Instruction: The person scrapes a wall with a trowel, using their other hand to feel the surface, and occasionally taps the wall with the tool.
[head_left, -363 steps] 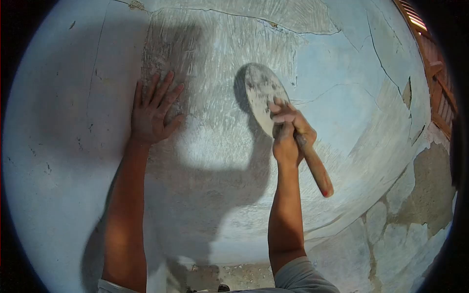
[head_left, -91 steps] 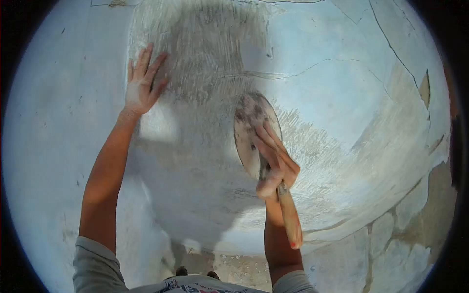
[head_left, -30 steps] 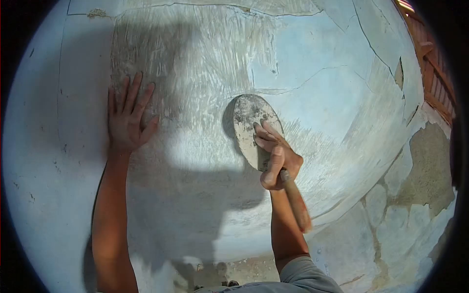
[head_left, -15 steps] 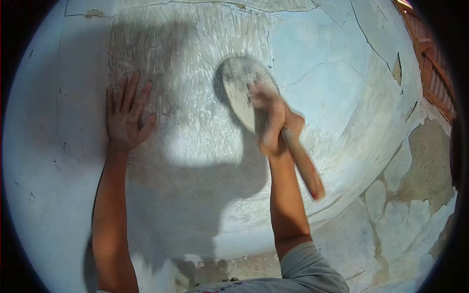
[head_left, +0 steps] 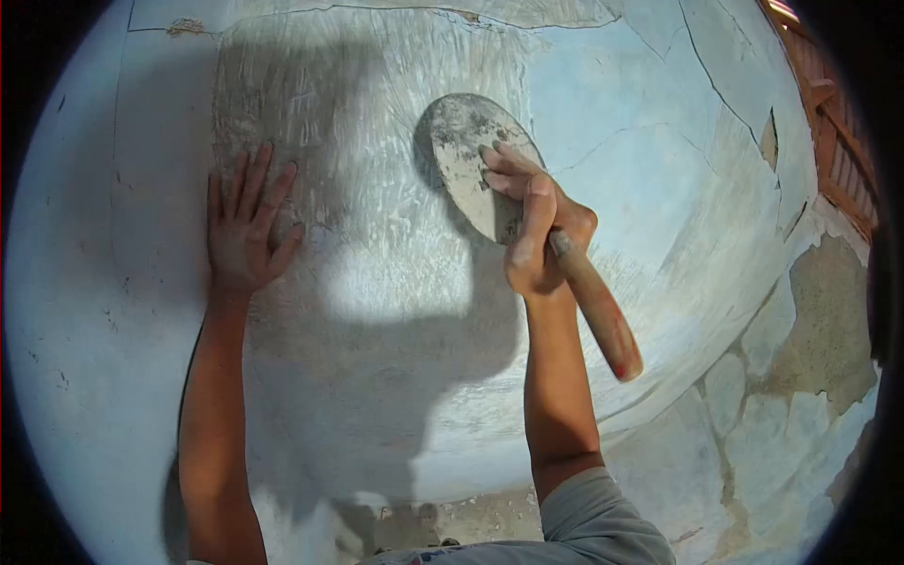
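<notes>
My left hand lies flat on the wall, fingers spread, at the left edge of a rough grey plaster patch. My right hand grips a tool with a flat oval blade, smeared with grey material, and a wooden handle. Two or more of its fingers press on the blade's face, and the handle sticks out down to the right past the wrist. The blade is against or close to the wall, right of the rough patch; contact is hard to tell.
Cracks run through the pale blue wall at the upper right. Plaster has come off around a bare brown-grey area at the right. Reddish wooden framing shows at the upper right, and rubble-strewn ground at the bottom.
The oval blade and my right hand have shifted slightly, with the handle's end swinging a little to the right. My left hand stays flat in the same place on the wall.
</notes>
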A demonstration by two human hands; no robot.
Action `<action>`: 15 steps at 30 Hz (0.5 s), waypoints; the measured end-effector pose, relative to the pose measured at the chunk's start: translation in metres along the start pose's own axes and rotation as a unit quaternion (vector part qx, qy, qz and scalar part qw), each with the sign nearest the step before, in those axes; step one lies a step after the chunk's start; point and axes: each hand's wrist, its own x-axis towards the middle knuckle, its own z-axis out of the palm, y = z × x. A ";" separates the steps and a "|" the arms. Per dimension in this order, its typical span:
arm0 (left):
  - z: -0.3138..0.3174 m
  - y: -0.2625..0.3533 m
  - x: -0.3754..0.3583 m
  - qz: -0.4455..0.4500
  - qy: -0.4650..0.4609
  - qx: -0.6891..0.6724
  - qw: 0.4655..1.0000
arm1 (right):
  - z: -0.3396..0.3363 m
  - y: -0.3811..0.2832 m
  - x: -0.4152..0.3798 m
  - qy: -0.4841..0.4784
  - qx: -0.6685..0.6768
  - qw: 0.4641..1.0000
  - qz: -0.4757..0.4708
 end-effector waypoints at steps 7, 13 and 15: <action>0.001 0.000 0.000 0.003 0.001 0.015 1.000 | -0.001 0.037 -0.058 0.026 0.044 0.994 -0.096; -0.002 0.001 -0.002 -0.001 -0.004 0.007 1.000 | 0.007 0.002 0.004 0.004 0.027 0.999 0.019; -0.001 0.000 -0.004 -0.001 -0.015 0.009 1.000 | -0.001 0.008 -0.032 0.000 -0.009 1.000 0.008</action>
